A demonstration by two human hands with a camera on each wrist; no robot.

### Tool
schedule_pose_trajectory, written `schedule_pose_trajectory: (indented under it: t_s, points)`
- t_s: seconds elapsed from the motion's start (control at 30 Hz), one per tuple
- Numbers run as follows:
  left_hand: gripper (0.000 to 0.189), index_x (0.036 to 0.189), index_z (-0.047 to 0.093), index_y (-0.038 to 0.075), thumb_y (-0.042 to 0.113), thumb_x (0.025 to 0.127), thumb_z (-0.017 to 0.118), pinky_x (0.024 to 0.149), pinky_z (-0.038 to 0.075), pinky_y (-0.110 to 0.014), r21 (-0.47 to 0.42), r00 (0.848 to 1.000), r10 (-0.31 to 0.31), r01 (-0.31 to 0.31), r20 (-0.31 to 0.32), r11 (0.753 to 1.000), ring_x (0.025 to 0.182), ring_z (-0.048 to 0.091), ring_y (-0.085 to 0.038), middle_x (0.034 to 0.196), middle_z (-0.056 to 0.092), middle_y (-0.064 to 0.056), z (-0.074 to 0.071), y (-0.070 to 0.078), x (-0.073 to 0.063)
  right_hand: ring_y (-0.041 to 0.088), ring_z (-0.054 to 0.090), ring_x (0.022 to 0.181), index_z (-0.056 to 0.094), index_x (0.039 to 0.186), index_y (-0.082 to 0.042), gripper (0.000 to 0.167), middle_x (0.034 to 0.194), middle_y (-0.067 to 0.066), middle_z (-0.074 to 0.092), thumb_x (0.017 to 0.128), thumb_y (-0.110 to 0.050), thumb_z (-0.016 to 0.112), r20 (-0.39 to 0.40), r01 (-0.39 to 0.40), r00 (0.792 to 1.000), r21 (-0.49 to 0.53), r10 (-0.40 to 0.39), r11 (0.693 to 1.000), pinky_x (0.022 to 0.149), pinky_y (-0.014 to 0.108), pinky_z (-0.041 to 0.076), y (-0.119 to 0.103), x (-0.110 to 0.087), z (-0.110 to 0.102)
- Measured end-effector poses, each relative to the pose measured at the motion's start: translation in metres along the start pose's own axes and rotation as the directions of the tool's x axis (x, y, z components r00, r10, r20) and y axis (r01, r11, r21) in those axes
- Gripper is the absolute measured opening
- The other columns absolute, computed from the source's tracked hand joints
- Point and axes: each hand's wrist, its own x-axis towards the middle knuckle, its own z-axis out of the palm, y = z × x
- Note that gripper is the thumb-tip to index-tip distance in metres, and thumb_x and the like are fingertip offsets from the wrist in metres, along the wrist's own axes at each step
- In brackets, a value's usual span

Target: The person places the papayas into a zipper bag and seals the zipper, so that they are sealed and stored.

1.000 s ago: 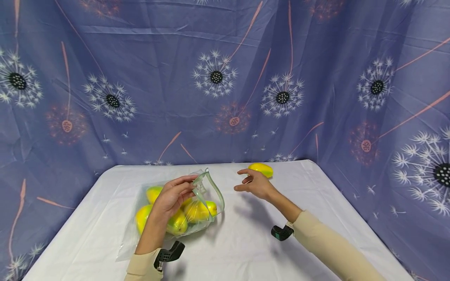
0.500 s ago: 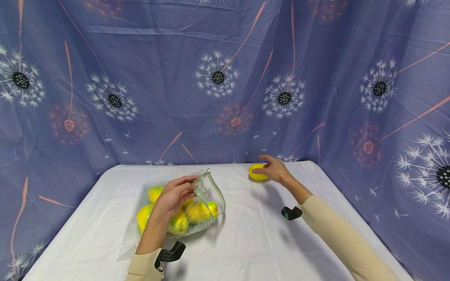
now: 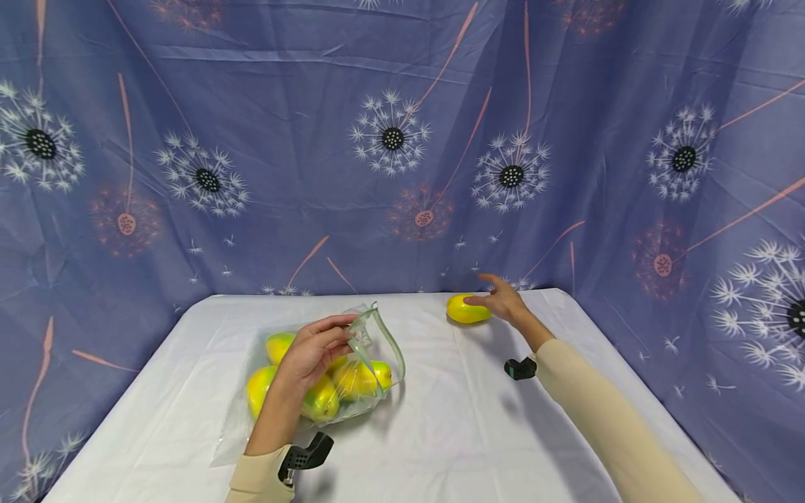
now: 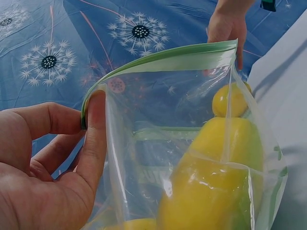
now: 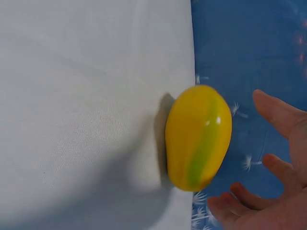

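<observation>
My left hand (image 3: pixel 308 356) pinches the green zip edge of a clear zip-lock bag (image 4: pixel 177 60) between thumb and fingers, so its mouth gapes toward the right. Inside the bag lie several yellow-green mangoes (image 3: pixel 321 399), partly hidden behind the left hand and forearm. One more mango (image 3: pixel 465 309) rests on the white cloth near the table's back edge. Beside it is my right hand (image 3: pixel 505 302), its fingers spread and nothing held. In the right wrist view a gap shows between those fingers and the mango (image 5: pixel 199 139), which has a green streak along its side.
A white cloth (image 3: pixel 440 433) covers the table. Behind it and along the right side hangs a blue curtain (image 3: pixel 302 140) with dandelion prints, close to the back edge where the single mango lies. Each wrist carries a small black camera mount (image 3: pixel 520 368).
My right hand has moved right and slightly back, from in front of the single mango to its right side, with fingers spread. The left hand keeps its pinch on the bag.
</observation>
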Motion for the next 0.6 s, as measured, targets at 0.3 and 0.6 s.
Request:
schedule_pose_trajectory:
  t_s: [0.3,0.6]
  points:
    - [0.031,0.123,0.071,0.0,-0.007,0.097,0.055,0.076,0.061,-0.023,-0.017,1.0,0.003,-0.002,0.013,1.0,0.079,0.066,-0.01,0.094,0.067,-0.002,0.0,-0.001,0.0,0.049,0.029,0.147,0.022,0.162,-0.014,0.094,0.168,0.023,0.011,0.089,-0.035,0.077,0.077,-0.087,0.994,0.092,0.08,0.992,0.119,0.064,0.029,0.02,0.012,0.001]
    - [0.032,0.127,0.067,-0.004,-0.008,0.097,0.055,0.076,0.061,-0.024,-0.01,1.0,0.006,-0.006,0.011,1.0,0.079,0.067,-0.011,0.094,0.068,-0.002,0.0,-0.001,0.0,0.046,0.026,0.149,0.015,0.164,-0.018,0.099,0.17,0.02,0.001,0.09,-0.036,0.078,0.173,-0.17,0.974,0.152,0.143,0.974,0.118,0.06,0.034,0.034,0.018,0.003]
